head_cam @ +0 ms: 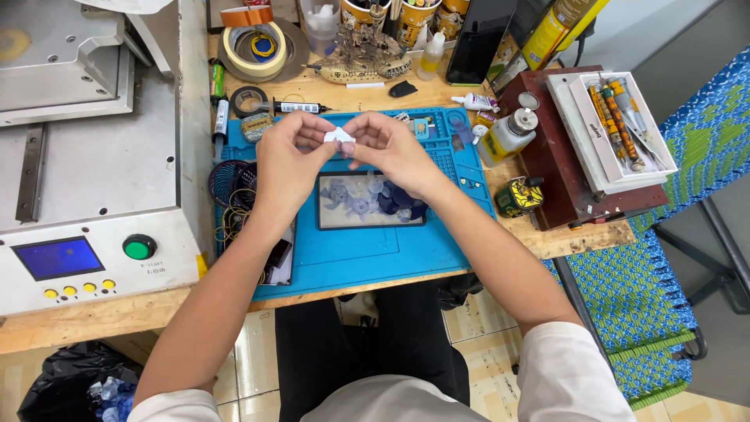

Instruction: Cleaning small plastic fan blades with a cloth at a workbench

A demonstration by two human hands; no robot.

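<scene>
Both hands meet above the blue work mat [367, 254] and pinch one small white piece [339, 135] between their fingertips. My left hand [289, 156] holds its left side and my right hand [387, 148] its right side. Just below the hands lies a flat rectangular screen panel [336, 215] with several small bluish plastic bits scattered on it.
A grey machine [86, 156] with a blue display and green button fills the left. Tape rolls [254, 48], cups, bottles and a small ship model crowd the back. A dark red box [562, 156] with a white tool tray stands at right, a clear bottle [508, 134] beside it.
</scene>
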